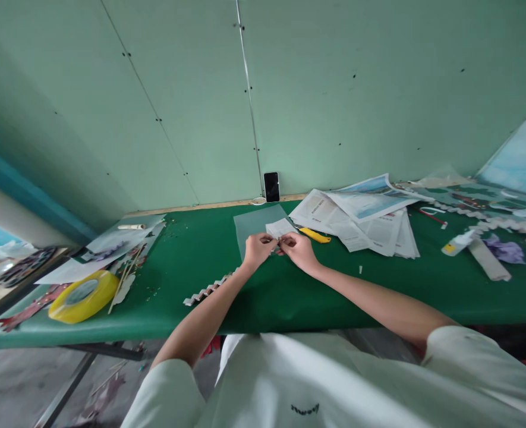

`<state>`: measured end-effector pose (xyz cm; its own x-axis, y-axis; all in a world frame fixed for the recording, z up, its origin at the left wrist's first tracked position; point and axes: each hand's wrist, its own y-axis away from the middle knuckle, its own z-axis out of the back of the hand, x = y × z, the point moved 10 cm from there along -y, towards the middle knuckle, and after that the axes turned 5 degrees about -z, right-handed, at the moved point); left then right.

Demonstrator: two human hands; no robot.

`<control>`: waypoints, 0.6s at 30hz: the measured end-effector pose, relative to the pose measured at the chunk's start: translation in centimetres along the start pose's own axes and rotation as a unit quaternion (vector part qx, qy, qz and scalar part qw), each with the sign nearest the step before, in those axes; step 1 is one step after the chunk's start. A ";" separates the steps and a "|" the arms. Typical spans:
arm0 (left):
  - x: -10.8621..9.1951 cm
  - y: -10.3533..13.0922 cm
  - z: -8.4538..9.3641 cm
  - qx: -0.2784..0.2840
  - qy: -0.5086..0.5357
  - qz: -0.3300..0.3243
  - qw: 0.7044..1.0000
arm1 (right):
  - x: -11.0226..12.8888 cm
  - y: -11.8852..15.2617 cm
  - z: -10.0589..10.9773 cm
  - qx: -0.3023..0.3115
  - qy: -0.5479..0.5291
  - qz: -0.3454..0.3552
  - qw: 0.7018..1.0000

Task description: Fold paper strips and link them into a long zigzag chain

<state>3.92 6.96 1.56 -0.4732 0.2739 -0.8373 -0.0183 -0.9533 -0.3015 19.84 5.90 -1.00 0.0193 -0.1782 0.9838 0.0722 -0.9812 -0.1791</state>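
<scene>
My left hand [258, 248] and my right hand [300, 251] meet over the middle of the table, fingertips pinched together. Whatever small piece lies between them is too small to make out. Just beyond the fingers is a small white paper [279, 227], on a pale translucent sheet [250, 224]. A zigzag folded paper strip [207, 290] lies by my left forearm, which partly covers it. Close to my right hand rests a yellow utility knife [315, 235].
Printed sheets [356, 223] are piled at the right, near a glue bottle [456, 244] and purple crumpled material [506, 248]. A phone [271, 186] leans against the wall. At the left lie a yellow tape roll [109, 295], thin sticks and papers on the green tabletop [186, 244].
</scene>
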 end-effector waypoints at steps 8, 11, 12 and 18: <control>0.6 -0.1 -0.1 -0.002 0.015 0.021 1.000 | 0.6 0.0 0.0 0.003 0.034 0.028 0.999; 0.3 0.1 -0.1 0.002 0.007 0.015 1.000 | 0.6 0.0 0.0 0.005 0.035 0.033 0.999; 0.2 0.1 -0.1 0.003 0.004 0.014 1.000 | 0.6 0.0 0.0 0.005 0.036 0.036 0.999; 0.3 -0.1 0.3 -0.011 -0.012 0.019 1.000 | 1.3 0.2 -0.1 0.011 0.051 0.060 0.997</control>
<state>3.55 7.08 1.44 -0.4940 0.2351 -0.8371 0.0181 -0.9598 -0.2802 19.76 5.42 0.21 -0.0719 -0.3018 0.9506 0.0977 -0.9507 -0.2944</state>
